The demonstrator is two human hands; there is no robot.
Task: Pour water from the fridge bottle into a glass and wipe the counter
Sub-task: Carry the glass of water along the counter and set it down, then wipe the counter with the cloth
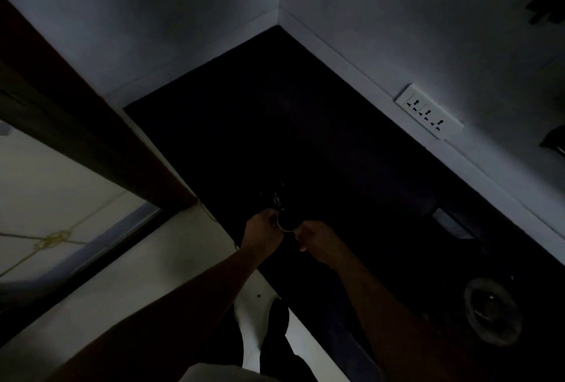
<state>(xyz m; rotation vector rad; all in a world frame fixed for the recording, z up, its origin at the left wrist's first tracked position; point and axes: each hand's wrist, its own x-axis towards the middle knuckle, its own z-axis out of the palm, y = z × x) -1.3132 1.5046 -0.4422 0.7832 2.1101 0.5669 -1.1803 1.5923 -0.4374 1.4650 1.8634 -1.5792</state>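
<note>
The scene is very dark. On the black counter (275, 112), near its front edge, my left hand (262, 230) and my right hand (316, 242) close from both sides on a small round dark object with a pale rim, which looks like the top of the bottle (286, 222) seen from above. Its body is lost in the dark. Just beyond it, faint glints suggest a clear glass (276, 198) standing on the counter. I cannot tell whether the bottle is capped.
A white socket plate (429, 111) sits on the right wall above the counter. A dark round dish (492, 311) and a flat dark object (449, 224) lie on the counter's right part. A brown door frame (76, 125) stands at the left, with pale floor below.
</note>
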